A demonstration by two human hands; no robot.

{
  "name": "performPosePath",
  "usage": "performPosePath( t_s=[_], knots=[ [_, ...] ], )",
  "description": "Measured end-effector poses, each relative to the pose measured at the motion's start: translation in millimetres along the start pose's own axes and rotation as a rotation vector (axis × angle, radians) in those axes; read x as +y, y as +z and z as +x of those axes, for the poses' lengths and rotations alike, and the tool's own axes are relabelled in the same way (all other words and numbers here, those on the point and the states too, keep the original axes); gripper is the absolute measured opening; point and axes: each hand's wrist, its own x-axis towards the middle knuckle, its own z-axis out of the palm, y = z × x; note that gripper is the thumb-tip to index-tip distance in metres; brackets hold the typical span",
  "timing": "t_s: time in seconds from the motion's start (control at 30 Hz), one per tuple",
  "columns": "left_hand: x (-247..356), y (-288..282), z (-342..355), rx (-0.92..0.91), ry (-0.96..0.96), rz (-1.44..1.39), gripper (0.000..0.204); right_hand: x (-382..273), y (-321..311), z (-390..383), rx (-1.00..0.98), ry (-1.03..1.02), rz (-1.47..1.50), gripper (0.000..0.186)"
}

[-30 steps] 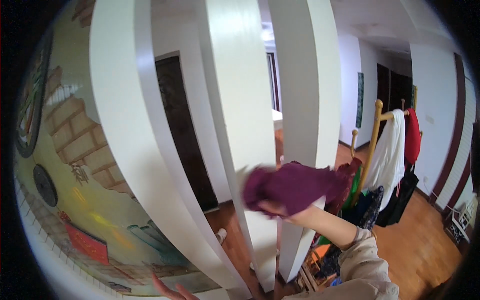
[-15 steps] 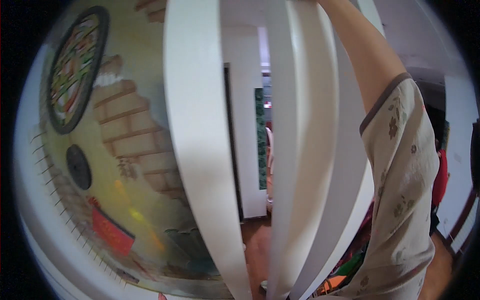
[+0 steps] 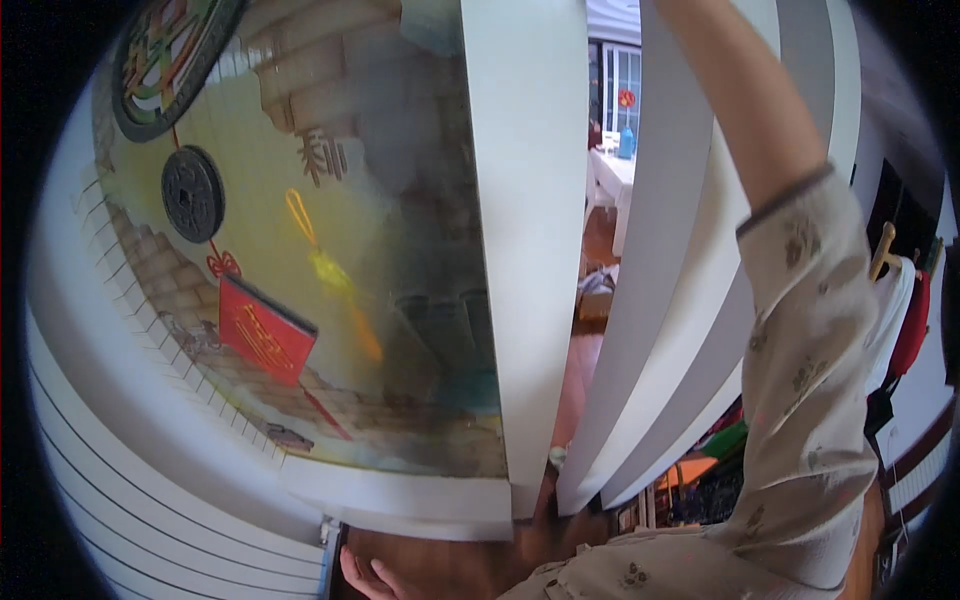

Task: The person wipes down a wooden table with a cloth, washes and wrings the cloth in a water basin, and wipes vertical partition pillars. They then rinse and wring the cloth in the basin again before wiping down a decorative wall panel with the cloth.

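My right arm (image 3: 770, 130), in a beige flowered sleeve, reaches up across tall white slats (image 3: 535, 250). Its hand lies beyond the upper edge, so what it touches is hidden. Low in the picture, my left hand (image 3: 372, 578) shows only in part, with its fingers apart and nothing visible in them. That hand is nearest to the end of a white ribbed radiator (image 3: 190, 490) and the white ledge (image 3: 420, 500) below a painted wall panel (image 3: 390, 230).
On the panel hangs an ornament with a dark round coin (image 3: 193, 194) and a red plaque (image 3: 265, 328). Between the slats appear a white-covered table (image 3: 612, 172) and a blue vase (image 3: 627, 143). Clothes (image 3: 905, 325) hang at the right, above the brown floor (image 3: 450, 560).
The view has turned downward and left, bringing the panel, radiator and floor further into sight. More of my left hand now shows at the lower edge. My right arm stays raised.
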Motion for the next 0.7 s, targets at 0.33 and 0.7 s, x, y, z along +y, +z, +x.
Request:
performPosePath(
  t_s=[0.33, 0.7],
  knots=[
    [-16, -43, 1, -0.28, -0.01, 0.044, 0.037, -257, -20, -376, -0.62, 0.742, 0.722, 0.031],
    [-7, -41, -9, -0.496, -0.003, -0.002, 0.03, -474, -56, -630, -1.023, 1.039, 0.737, 0.037]
  ],
)
